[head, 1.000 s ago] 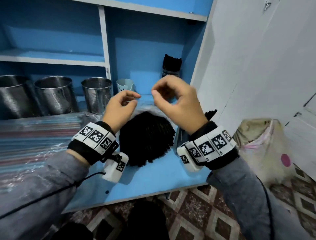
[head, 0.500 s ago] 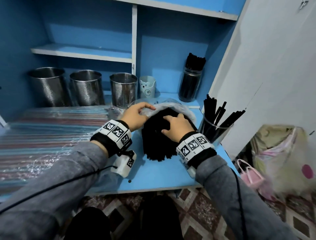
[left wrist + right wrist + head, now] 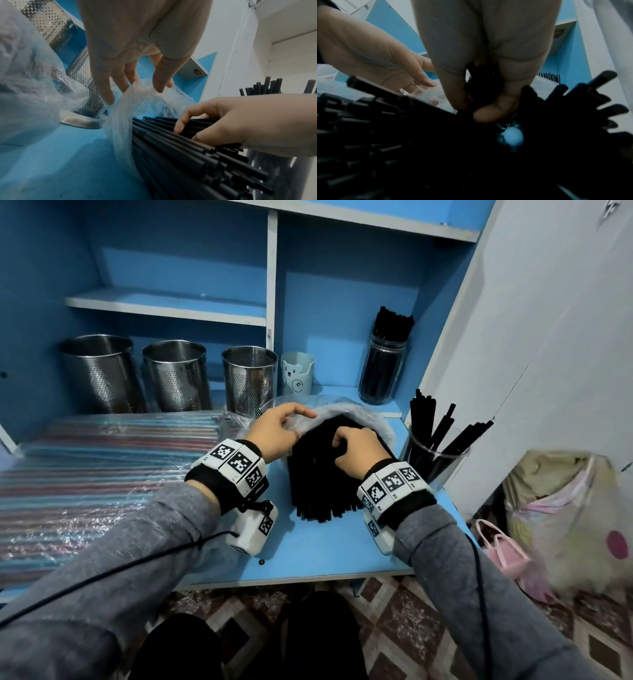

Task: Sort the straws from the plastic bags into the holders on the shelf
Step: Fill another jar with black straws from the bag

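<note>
A heap of black straws (image 3: 318,484) lies in an opened clear plastic bag (image 3: 363,414) on the blue shelf (image 3: 308,556). My left hand (image 3: 294,422) pinches the bag's edge (image 3: 137,105) at the heap's left. My right hand (image 3: 339,445) digs curled fingers into the heap and grips several black straws (image 3: 481,75). Three empty perforated steel holders (image 3: 176,374) stand at the back left. At the right, a dark jar (image 3: 385,368) and a clear glass (image 3: 435,453) each hold black straws.
A bag of coloured straws (image 3: 85,474) covers the shelf's left part. A small blue bear cup (image 3: 297,373) stands beside the steel holders. A white wall (image 3: 548,354) bounds the right side, with stuffed bags (image 3: 565,515) on the tiled floor below.
Both hands came down from in front of the shelf onto the bag of black straws. The left hand took the bag's edge, and the right fingers went from flat to curled into the straws.
</note>
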Demonstrator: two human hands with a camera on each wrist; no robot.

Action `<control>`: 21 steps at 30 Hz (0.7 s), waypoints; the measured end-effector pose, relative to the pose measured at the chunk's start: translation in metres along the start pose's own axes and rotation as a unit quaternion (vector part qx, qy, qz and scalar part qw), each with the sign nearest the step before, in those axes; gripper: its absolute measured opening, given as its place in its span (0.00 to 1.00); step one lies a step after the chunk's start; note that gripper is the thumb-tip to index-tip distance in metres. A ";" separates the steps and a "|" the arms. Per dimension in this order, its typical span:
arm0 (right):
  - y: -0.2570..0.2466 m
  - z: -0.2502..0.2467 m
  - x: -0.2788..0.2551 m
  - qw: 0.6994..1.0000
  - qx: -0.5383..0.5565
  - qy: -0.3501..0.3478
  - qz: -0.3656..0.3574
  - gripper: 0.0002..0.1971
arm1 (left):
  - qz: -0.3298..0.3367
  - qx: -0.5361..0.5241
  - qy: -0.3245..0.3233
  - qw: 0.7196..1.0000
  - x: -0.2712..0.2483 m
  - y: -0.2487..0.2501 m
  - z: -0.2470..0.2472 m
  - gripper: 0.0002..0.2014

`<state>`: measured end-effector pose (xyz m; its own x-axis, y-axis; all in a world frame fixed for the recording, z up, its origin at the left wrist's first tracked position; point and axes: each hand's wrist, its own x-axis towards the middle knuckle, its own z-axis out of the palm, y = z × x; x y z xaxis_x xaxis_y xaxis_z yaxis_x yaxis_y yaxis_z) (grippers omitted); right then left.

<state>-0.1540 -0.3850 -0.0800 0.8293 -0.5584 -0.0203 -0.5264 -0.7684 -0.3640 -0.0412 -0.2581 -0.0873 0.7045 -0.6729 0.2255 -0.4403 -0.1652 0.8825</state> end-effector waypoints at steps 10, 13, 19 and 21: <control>-0.001 0.005 0.003 1.000 -0.010 -0.007 -0.007 0.14 | 0.002 0.012 -0.006 1.000 -0.006 0.009 -0.002 0.19; -0.001 0.002 0.003 1.000 0.019 0.008 -0.011 0.15 | -0.006 0.016 -0.015 1.000 -0.005 0.007 -0.002 0.18; 0.009 -0.007 -0.001 0.994 0.084 0.035 -0.055 0.14 | -0.007 0.035 -0.030 0.999 -0.003 0.001 -0.006 0.19; 0.013 -0.010 -0.007 0.991 0.108 0.043 -0.062 0.14 | -0.002 0.034 -0.033 0.999 -0.002 0.000 -0.007 0.19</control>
<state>-0.1684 -0.3944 -0.0753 0.8614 -0.4951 0.1132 -0.3608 -0.7535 -0.5496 -0.0393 -0.2517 -0.0848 0.6684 -0.7183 0.1931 -0.4761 -0.2138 0.8530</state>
